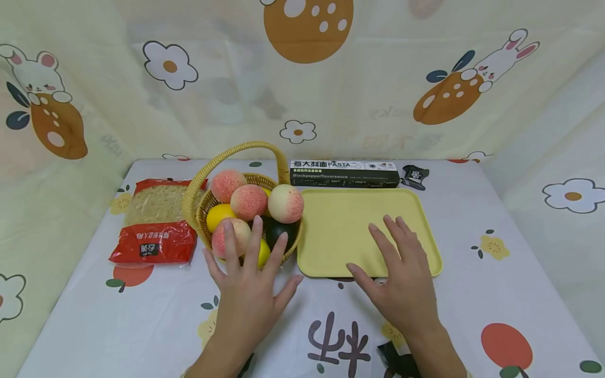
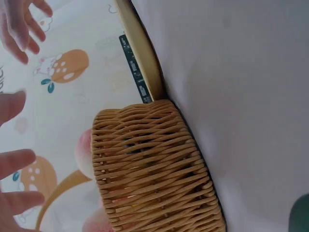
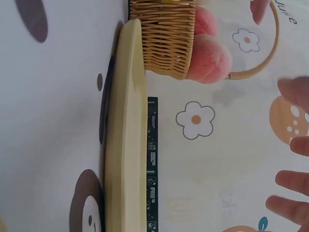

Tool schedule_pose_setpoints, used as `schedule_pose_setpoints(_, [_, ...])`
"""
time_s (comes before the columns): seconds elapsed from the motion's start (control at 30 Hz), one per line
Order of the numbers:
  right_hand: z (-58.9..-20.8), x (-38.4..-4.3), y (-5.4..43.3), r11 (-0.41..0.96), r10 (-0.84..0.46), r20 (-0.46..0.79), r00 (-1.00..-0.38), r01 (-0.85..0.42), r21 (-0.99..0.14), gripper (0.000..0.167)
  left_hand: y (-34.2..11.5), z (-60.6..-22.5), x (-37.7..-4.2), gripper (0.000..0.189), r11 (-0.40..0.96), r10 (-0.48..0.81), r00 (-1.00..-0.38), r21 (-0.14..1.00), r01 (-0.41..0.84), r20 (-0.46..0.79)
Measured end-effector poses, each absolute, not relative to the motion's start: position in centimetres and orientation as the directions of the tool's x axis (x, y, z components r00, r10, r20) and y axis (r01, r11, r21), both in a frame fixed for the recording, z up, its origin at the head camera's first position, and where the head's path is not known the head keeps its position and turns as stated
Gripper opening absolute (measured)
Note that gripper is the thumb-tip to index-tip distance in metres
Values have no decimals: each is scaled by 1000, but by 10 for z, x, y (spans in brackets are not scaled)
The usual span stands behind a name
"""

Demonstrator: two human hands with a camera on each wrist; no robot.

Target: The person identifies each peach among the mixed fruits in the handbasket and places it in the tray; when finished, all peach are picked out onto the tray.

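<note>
My left hand (image 1: pixel 248 286) hovers with spread fingers in front of a wicker basket (image 1: pixel 190 202), its fingertips overlapping the basket in the head view. Several peaches (image 1: pixel 249 202) lie in the basket with yellow fruits (image 1: pixel 219 215) and a dark, rounded item (image 1: pixel 281 233) partly hidden by fingers. Over the front of a pale yellow tray (image 1: pixel 340 231) is my right hand (image 1: pixel 402 278), fingers spread and holding nothing. The left wrist view shows the basket's woven side (image 2: pixel 154 169) beyond the left fingers (image 2: pixel 17 162). In the right wrist view, the tray's edge (image 3: pixel 128 145) runs beside the basket.
Left of the basket lies a red and clear bag of dry noodles (image 1: pixel 158 223). Behind the tray stands a dark green pasta box (image 1: pixel 344 174), with a small black packet (image 1: pixel 415 177) at its right end. A patterned cloth (image 1: pixel 501 294) covers the table.
</note>
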State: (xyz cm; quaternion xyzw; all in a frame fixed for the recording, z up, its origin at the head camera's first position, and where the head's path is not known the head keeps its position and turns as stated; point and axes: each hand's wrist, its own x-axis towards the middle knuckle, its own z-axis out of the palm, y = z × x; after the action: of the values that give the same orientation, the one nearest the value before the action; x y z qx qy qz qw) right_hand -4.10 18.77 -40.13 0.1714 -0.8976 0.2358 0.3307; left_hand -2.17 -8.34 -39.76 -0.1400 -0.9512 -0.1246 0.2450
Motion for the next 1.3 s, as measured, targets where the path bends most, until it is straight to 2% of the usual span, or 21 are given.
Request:
schedule_pose_setpoints(0.13, [-397, -40, 188, 802, -116, 767, -631, -515, -302, 62, -84, -393, -20, 57, 884, 204, -768, 222, 411, 608])
schedule_pose_setpoints(0.23, [-395, -38, 189, 809, -93, 799, -594, -513, -287, 54, -85, -389, -17, 44, 867, 187, -747, 250, 431, 639])
schedule_pose_setpoints(0.43, [-395, -35, 191, 822, -81, 808, -584, -497, -277, 56, -88, -385, -14, 24, 853, 145, -750, 303, 425, 646])
schedule_pose_setpoints(0.6, [-399, -34, 197, 790, -69, 795, -603, -519, -325, 59, -91, -387, -14, 36, 799, 104, -770, 409, 441, 629])
schedule_pose_setpoints(0.8, [-402, -29, 203, 712, -56, 777, -628, -571, -410, 46, -102, -385, -17, 40, 680, 10, -778, 566, 465, 628])
schedule_pose_setpoints(1.07, [-399, -24, 205, 644, -32, 756, -654, -592, -485, 44, -128, -375, -17, 41, 560, -271, -794, 760, 330, 544])
schedule_pose_setpoints(1.2, [-399, -24, 205, 588, -35, 724, -689, -600, -542, 42, -139, -374, -16, 36, 455, -450, -789, 868, 201, 418])
schedule_pose_setpoints(1.3, [-399, -23, 205, 564, -43, 702, -710, -598, -570, 41, -145, -375, -16, 26, 360, -530, -797, 928, 99, 291])
